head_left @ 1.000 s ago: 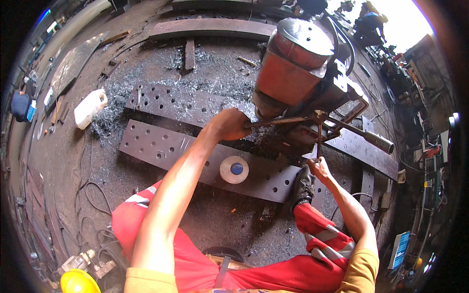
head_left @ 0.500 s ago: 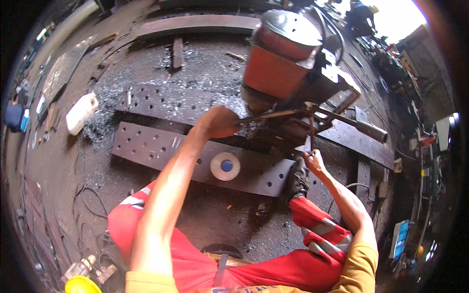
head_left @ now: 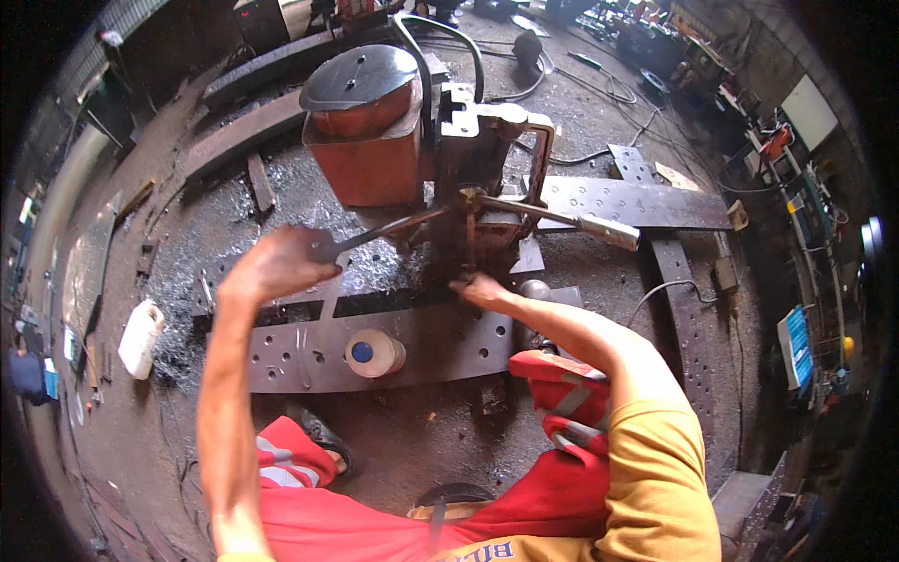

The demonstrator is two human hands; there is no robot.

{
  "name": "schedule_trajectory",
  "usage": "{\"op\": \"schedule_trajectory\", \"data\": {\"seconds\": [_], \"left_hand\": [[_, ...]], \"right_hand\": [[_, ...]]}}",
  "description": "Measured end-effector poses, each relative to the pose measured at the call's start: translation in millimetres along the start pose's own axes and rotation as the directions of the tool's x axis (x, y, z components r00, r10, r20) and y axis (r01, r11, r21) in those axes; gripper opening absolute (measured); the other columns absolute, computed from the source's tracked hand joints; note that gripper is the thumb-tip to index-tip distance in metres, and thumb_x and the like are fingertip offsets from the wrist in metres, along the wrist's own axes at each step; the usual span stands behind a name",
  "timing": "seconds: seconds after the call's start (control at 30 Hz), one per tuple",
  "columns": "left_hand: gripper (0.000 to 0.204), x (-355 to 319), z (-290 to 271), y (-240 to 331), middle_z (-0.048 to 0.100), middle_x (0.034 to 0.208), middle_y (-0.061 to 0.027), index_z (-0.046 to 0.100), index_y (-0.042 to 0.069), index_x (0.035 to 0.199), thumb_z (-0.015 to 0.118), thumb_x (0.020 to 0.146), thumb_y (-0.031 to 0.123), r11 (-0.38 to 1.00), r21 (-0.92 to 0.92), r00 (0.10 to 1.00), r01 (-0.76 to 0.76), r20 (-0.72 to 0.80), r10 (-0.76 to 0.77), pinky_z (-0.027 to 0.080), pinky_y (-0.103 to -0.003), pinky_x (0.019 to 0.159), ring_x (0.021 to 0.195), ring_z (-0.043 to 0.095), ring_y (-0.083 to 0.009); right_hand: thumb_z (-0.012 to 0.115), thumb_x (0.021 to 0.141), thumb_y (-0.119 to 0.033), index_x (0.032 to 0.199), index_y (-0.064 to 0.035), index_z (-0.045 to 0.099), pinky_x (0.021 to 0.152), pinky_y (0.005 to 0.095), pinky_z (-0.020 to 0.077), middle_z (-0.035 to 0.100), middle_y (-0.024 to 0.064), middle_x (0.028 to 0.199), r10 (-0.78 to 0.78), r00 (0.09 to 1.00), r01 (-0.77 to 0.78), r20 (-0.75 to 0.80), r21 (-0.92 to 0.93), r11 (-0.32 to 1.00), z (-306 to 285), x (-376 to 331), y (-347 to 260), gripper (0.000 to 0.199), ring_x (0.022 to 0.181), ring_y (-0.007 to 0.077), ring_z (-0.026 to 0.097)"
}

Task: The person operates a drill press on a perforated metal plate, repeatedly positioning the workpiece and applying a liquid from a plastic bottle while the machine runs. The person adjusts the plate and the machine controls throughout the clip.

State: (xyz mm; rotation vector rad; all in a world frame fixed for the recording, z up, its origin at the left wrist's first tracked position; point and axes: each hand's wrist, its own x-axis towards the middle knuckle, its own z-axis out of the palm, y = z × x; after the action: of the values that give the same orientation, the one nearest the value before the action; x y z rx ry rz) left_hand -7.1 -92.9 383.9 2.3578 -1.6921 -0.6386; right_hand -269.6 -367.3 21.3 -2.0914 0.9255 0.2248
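A drilling machine with a red housing [head_left: 361, 164] and dark round lid stands ahead of me on steel plates. A spoked feed handle [head_left: 552, 214] juts from its side. My left hand [head_left: 279, 267] is closed round the end of the left spoke [head_left: 398, 225]. Lower down, my right hand [head_left: 485, 291] is closed on the end of the spoke pointing towards me [head_left: 471, 245]; the fingertips are partly hidden. The third spoke, with a metal sleeve, points right, untouched. Below my hands lies the near drilled plate [head_left: 440, 348], carrying a white round container [head_left: 384, 351] with a blue centre.
Metal chips [head_left: 187, 323] cover the ground at left, by a white jug [head_left: 140, 339]. More drilled plates [head_left: 627, 201] lie at right, with a cable [head_left: 660, 288] across one. Hoses loop behind the machine. My shoe rests beside the near plate's right end, partly hidden by my forearm.
The view has swung and tilted, so the machine sits further left in the picture. Both hands keep hold of their spokes. My left foot now shows.
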Motion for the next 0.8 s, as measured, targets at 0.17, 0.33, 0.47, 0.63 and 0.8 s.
{"op": "schedule_trajectory", "data": {"seconds": [0.17, 0.33, 0.47, 0.63, 0.8], "left_hand": [[0.021, -39.2, -70.2, 68.8, 0.072, 0.080, -0.0083, 0.069, 0.003, 0.105, 0.070, 0.090, 0.017, 0.944, -0.276, 0.932, -0.182, -0.353, 0.076, 0.054, -0.028, 0.069, 0.078, 0.070, -0.0112], [0.012, -20.1, -59.7, 130.8, 0.065, 0.065, 0.0002, 0.073, 0.008, 0.097, 0.064, 0.095, 0.016, 0.946, -0.072, 0.596, -0.315, -0.791, 0.139, 0.053, -0.024, 0.054, 0.063, 0.068, -0.0071], [0.026, 30.6, -47.7, 199.8, 0.066, 0.063, -0.0076, 0.072, 0.018, 0.099, 0.072, 0.081, 0.037, 0.801, 0.483, 0.353, -0.354, -0.724, 0.593, 0.053, -0.037, 0.051, 0.055, 0.068, -0.0238], [0.023, 99.1, 34.1, 316.4, 0.065, 0.068, -0.0070, 0.067, 0.012, 0.082, 0.062, 0.077, 0.034, 0.729, 0.391, 0.180, -0.563, -0.802, 0.569, 0.046, -0.041, 0.058, 0.063, 0.066, -0.0251], [0.046, 172.5, 179.3, 353.8, 0.071, 0.076, -0.0145, 0.069, 0.010, 0.096, 0.056, 0.091, 0.053, 0.711, -0.148, 0.646, -0.687, -0.573, 0.505, 0.046, -0.052, 0.095, 0.082, 0.071, -0.0317]], "right_hand": [[0.070, 0.089, -0.044, 0.109, 0.0012, 0.065, 0.087, 0.0455, 0.0525, 0.070, 0.0218, 0.103, -0.399, 0.912, 0.393, 0.092, 0.077, 0.916, 43.5, -32.8, -145.4, 0.049, 0.099, 0.0361, 0.067], [0.070, 0.086, -0.031, 0.110, 0.0015, 0.064, 0.087, 0.0471, 0.0532, 0.070, 0.0229, 0.103, -0.408, 0.904, 0.412, 0.126, -0.012, 0.911, 18.4, -76.6, -132.2, 0.041, 0.100, 0.0393, 0.068], [0.066, 0.086, -0.023, 0.111, -0.0003, 0.065, 0.089, 0.0472, 0.0527, 0.070, 0.0253, 0.104, -0.439, 0.880, 0.442, 0.181, 0.027, 0.897, 3.2, -92.0, -87.6, 0.034, 0.102, 0.0398, 0.067], [0.065, 0.087, -0.020, 0.110, -0.0022, 0.067, 0.087, 0.0467, 0.0534, 0.071, 0.0208, 0.106, -0.381, 0.876, 0.389, 0.297, 0.034, 0.921, -24.4, -95.9, -2.4, 0.029, 0.102, 0.0358, 0.068], [0.065, 0.087, -0.017, 0.109, -0.0041, 0.069, 0.086, 0.0461, 0.0542, 0.073, 0.0164, 0.107, -0.157, 0.887, 0.187, 0.434, -0.027, 0.982, -68.0, -158.7, 85.8, 0.026, 0.103, 0.0318, 0.068]]}}
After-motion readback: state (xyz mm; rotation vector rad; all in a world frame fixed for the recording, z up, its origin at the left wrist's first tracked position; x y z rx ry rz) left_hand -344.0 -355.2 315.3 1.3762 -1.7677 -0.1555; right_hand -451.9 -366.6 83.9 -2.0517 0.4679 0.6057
